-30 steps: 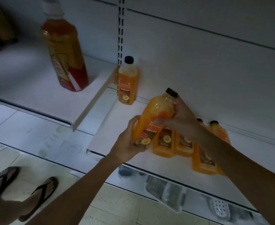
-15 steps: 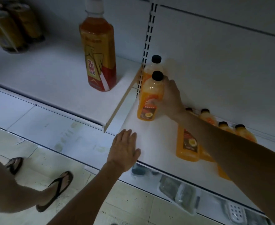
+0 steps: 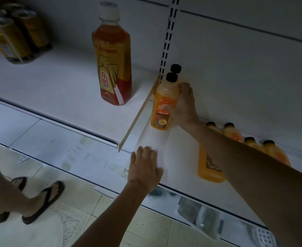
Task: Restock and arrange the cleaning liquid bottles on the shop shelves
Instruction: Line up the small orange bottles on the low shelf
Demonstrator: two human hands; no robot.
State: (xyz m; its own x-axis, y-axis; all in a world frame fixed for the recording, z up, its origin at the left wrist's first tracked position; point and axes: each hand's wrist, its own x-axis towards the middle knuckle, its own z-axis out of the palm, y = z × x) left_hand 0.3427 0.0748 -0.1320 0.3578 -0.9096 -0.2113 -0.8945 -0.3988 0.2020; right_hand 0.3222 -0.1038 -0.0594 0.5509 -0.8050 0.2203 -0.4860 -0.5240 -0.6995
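Rear bottle (image 3: 175, 68): only its black cap shows; the body is hidden behind the front bottle (image 3: 161, 111).
Front label: the print is too small to read; the right hand (image 3: 184, 107) covers its right side.
Back-wall bottles (image 3: 234, 134): partly hidden by the right arm (image 3: 244, 157).
Cans (image 3: 9, 38): cut off by the left edge, dim.
Packets (image 3: 200, 216) under the shelf (image 3: 173, 148): dark, blurred, contents unclear.
Left hand (image 3: 144, 168): fingers blurred.

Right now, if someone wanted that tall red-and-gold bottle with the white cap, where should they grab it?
Probably round the labelled body of the red-and-gold bottle, coming from the open shelf front. It stands upright and alone, with the back panel behind it and the cans well to its left. The right hand grips an orange bottle; the left hand rests flat, free.
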